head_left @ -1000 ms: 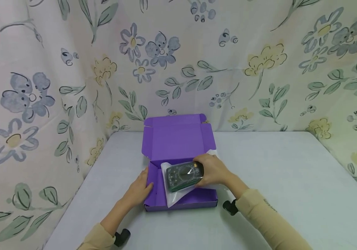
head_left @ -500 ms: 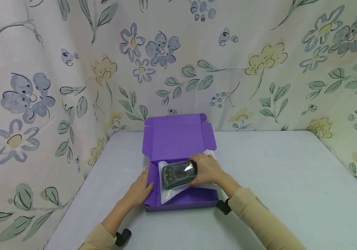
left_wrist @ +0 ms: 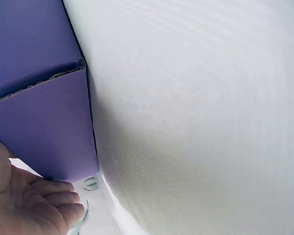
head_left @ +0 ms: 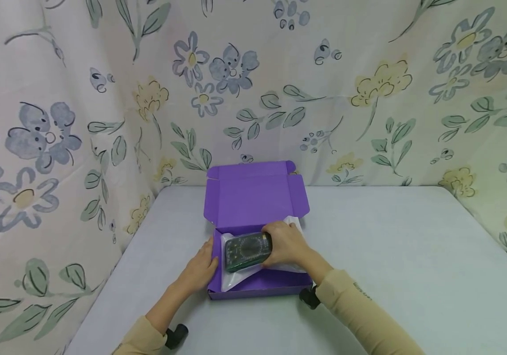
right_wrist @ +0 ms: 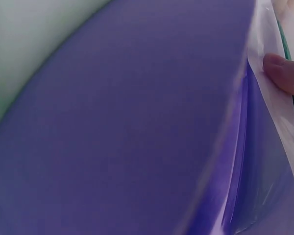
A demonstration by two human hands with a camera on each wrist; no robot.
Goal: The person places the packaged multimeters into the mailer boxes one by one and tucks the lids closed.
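A dark multimeter (head_left: pixel 248 250) with a round dial and green edges lies in a clear plastic bag, inside the purple cardboard box (head_left: pixel 259 293). My right hand (head_left: pixel 287 244) grips the meter's right end through the plastic. In the right wrist view the thumb (right_wrist: pixel 284 76) presses on the bag beside a green edge; most of that hand is out of this view. My left hand (head_left: pixel 199 266) rests against the box's left wall, its fingers extended along the outside. The left wrist view shows those fingers (left_wrist: pixel 59 200) slightly bent beside the purple corner.
The box's lid (head_left: pixel 255 199) stands raised at the back, its side flaps spread. White padding or bag material (head_left: pixel 295 224) shows behind the right hand. A white table (head_left: pixel 390 246) surrounds the box, with a floral curtain (head_left: pixel 253 88) behind and to the left.
My right hand has moved left and slightly down with the bagged multimeter, bringing it toward the box's left wall. The left hand has stayed at the box's side.
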